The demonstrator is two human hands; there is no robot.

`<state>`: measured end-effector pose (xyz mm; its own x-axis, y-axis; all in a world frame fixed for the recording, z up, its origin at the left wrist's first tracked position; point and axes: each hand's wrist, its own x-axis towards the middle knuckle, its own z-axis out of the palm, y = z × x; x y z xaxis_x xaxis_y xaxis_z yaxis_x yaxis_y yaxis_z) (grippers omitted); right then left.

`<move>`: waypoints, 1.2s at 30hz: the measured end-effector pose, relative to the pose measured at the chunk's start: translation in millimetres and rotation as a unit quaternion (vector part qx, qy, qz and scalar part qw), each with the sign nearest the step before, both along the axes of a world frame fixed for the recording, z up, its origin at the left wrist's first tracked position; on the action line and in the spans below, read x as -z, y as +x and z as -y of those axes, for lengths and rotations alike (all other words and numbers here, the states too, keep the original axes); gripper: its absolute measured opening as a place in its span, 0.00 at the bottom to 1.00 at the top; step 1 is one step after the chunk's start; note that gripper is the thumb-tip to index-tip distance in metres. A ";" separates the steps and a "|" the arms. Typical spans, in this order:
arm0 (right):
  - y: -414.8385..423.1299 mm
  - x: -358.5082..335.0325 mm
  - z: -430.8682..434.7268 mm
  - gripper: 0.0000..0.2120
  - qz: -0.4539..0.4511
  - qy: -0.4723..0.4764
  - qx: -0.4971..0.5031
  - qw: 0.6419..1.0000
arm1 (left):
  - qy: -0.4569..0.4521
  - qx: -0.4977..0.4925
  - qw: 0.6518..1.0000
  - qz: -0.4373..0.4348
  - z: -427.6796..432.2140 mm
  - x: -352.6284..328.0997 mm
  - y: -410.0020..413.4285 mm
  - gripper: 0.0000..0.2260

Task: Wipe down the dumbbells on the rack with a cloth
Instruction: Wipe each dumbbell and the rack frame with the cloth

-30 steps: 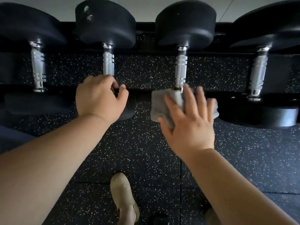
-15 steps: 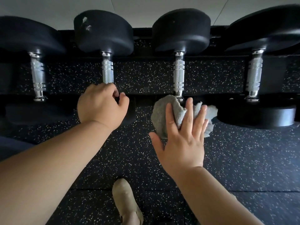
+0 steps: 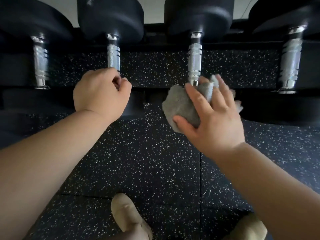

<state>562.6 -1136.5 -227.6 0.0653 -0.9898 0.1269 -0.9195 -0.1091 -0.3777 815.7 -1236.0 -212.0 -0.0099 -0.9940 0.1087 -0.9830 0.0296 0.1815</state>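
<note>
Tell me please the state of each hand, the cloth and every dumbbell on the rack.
Left hand, curled round the near end of the second dumbbell from the left.
Right hand, holds the grey cloth.
Grey cloth, crumpled, against the near end of the third dumbbell.
First dumbbell, racked, untouched.
Fourth dumbbell, racked, untouched.

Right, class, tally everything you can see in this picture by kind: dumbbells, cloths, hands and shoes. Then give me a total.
dumbbells: 4
cloth: 1
hands, left hand and right hand: 2
shoes: 2
Total: 9
</note>
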 end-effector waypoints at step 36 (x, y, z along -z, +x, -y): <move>3.0 17.8 -17.4 0.37 0.074 -0.040 0.094 0.992 | 0.022 -0.051 0.998 -0.034 8.2 -1.8 -1.0 0.11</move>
